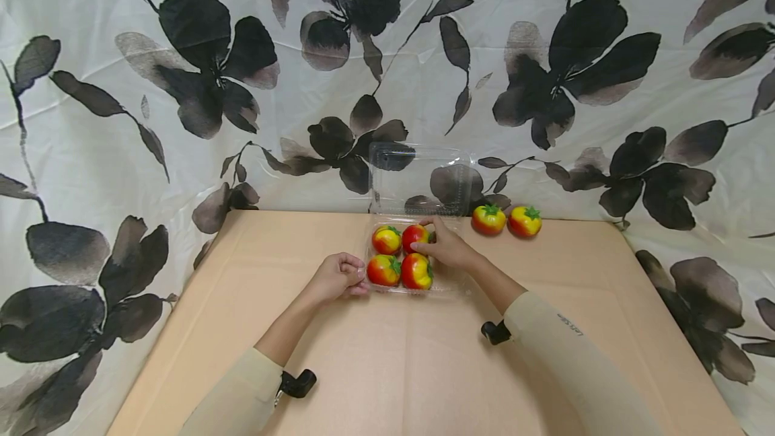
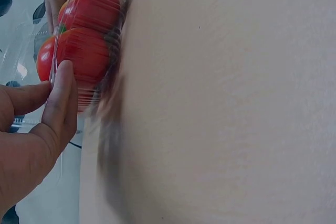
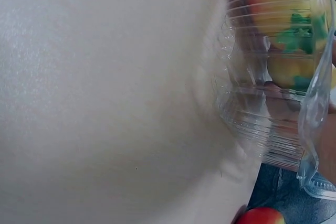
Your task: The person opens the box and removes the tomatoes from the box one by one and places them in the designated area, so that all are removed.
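Note:
A clear plastic clamshell box [image 1: 448, 281] stands with its lid [image 1: 418, 180] raised at the back. Several red-and-yellow tomatoes with green tops sit in its left and middle part. My left hand [image 1: 336, 276] pinches the box's left rim between thumb and fingers; the left wrist view shows this hand [image 2: 39, 124] beside a front tomato [image 2: 86, 53]. Over the box, my right hand [image 1: 447, 245] holds the back tomato [image 1: 414, 237] of the middle column. In the right wrist view the clear ribbed wall [image 3: 262, 124] partly covers that hand.
Two more tomatoes, one [image 1: 488, 219] beside the other [image 1: 525, 221], lie at the table's back edge, right of the box. The tan table [image 1: 375, 369] meets a white floral cloth [image 1: 442, 99] behind it and at both sides.

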Demonstrator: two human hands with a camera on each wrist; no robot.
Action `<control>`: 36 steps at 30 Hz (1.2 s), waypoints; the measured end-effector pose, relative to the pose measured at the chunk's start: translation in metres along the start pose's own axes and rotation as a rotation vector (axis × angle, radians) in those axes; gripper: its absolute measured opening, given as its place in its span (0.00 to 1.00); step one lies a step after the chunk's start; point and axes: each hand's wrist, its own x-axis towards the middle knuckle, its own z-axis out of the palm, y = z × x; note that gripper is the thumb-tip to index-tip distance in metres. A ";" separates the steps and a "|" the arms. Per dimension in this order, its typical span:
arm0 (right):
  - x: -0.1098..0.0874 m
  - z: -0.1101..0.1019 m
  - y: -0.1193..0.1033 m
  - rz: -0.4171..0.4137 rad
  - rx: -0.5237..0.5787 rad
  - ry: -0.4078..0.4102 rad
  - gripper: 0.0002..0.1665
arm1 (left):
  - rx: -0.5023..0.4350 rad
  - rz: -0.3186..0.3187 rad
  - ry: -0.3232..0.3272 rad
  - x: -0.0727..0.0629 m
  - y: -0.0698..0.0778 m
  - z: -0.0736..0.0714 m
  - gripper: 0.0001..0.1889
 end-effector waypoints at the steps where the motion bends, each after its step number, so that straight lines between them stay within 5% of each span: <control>1: 0.000 0.000 0.000 -0.001 -0.003 0.001 0.37 | 0.000 0.001 -0.001 0.000 0.000 0.000 0.13; 36: -0.017 -0.031 -0.013 -0.066 0.074 0.040 0.40 | 0.014 -0.014 0.010 0.001 0.002 0.000 0.12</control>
